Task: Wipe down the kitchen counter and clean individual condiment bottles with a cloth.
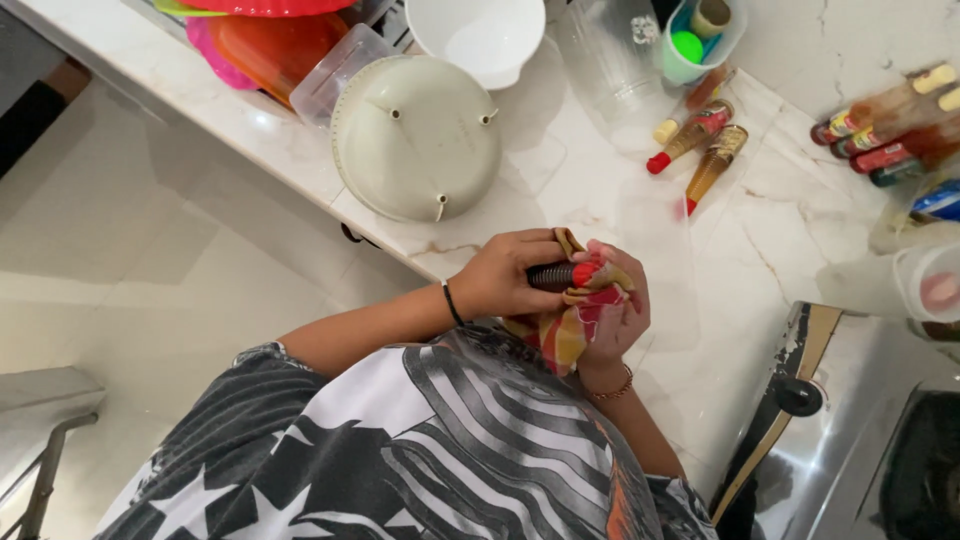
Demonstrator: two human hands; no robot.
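The person stands at the white marble surface with both hands drawn in close to the chest, just below the middle of the view. The left hand has its grip curled tight around a dark ribbed bottle that lies sideways, its red cap end pointing toward three o'clock. The right hand, with a thin bracelet on its wrist, is closed around a checked cloth in red, yellow and orange, and the cloth is wrapped over the bottle's cap end, so the two hands meet on the bottle. The left wrist carries a dark band. At eleven o'clock from the hands a round cream colander rests upside down on the surface, its small feet pointing up. Beyond it, at twelve o'clock, sits a white bowl, and at ten o'clock a stack of orange and pink plastic dishes beside a clear plastic container. At one o'clock three small sauce bottles lie on their sides, with a pale green cup holding small items behind them. More bottles lie at two o'clock near the edge of the view. At four o'clock the shiny metal edge of a stove shows, with a black knob.
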